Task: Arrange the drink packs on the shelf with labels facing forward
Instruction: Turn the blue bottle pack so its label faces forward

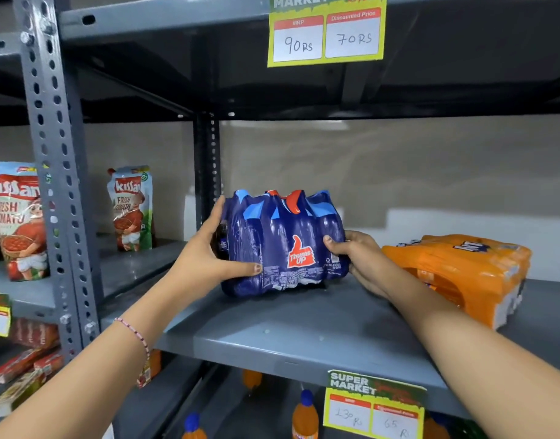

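A blue shrink-wrapped Thums Up drink pack (282,245) stands upright on the grey metal shelf (304,327), its red logo facing me. My left hand (206,251) grips the pack's left side, thumb across the front near the bottom. Gripping the pack's right side is my right hand (351,251), thumb on the front. An orange drink pack (462,267) lies on its side on the same shelf, just right of my right arm.
A perforated grey upright (57,172) separates this bay from the left one, where Kissan tomato pouches (131,207) stand. Price tags hang on the upper shelf edge (326,30) and this shelf's front edge (375,407). Orange bottles (305,413) stand below.
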Available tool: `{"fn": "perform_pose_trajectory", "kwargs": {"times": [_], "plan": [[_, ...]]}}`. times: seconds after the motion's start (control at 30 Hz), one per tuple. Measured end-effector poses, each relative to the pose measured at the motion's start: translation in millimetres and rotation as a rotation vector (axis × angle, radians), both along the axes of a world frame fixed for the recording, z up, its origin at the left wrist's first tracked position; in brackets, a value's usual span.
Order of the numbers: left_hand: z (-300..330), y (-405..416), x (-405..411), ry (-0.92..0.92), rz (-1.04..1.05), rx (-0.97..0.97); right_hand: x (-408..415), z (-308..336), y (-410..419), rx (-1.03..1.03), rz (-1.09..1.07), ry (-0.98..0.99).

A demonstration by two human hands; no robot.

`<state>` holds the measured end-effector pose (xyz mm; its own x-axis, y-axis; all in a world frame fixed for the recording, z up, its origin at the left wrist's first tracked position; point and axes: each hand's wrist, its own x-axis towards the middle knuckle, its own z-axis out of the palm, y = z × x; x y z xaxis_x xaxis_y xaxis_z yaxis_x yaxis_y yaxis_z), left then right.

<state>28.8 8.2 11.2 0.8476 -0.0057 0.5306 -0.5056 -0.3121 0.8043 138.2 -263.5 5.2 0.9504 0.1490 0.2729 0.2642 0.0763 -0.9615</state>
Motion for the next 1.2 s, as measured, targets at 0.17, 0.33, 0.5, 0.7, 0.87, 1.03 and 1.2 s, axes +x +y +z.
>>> {"fn": "perform_pose_trajectory", "kwargs": {"times": [0.17, 0.33, 0.5, 0.7, 0.87, 1.03, 1.2], "plan": [[-5, 0, -2, -0.030, -0.010, 0.107, -11, 5, -9, -0.038, 0.104, 0.029], [-8, 9, -1, -0.021, -0.007, 0.055, -21, 12, -1, 0.161, 0.126, 0.055], [-5, 16, 8, 0.072, 0.102, -0.001, -5, 8, -1, 0.224, -0.042, 0.143], [-4, -6, 31, 0.088, 0.558, 0.165, -12, 10, -1, 0.234, -0.015, 0.179], [-3, -19, 32, 0.333, -0.066, -0.199, -21, 11, -1, 0.212, 0.132, 0.225], [-5, -14, 19, 0.271, -0.299, -0.136, -25, 11, 2, 0.117, 0.240, 0.186], [10, -1, 18, 0.151, -0.176, -0.089, -15, 11, -1, 0.176, 0.081, 0.116]]}}
